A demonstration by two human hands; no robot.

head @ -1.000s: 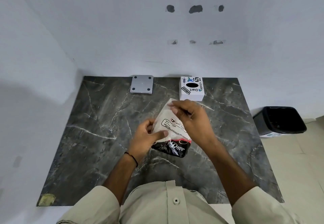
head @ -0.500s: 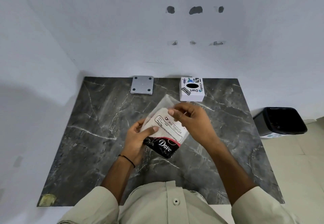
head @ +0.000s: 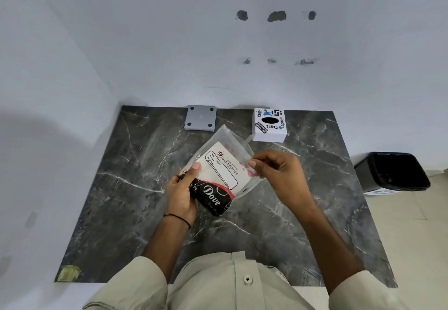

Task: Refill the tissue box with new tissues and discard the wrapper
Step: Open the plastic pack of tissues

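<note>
A tissue pack [head: 218, 174] in a clear plastic wrapper, with a white label and a black "Dove" end, is held tilted above the dark marble table [head: 135, 188]. My left hand [head: 183, 193] grips its lower left side. My right hand [head: 278, 171] pinches the wrapper's right edge between thumb and fingers. The wrapper's clear top end points toward the back. A white tissue box [head: 269, 125] with stickers and a black oval slot on top stands at the back of the table, beyond the pack.
A grey square plate [head: 200, 118] with screw holes lies at the back edge, left of the box. A black bin [head: 392, 171] stands on the floor to the right of the table. White walls close the left and back sides.
My right hand slid from the pack's top middle to its right edge. The pack turned and spread out, so its label and clear top end show more fully.
</note>
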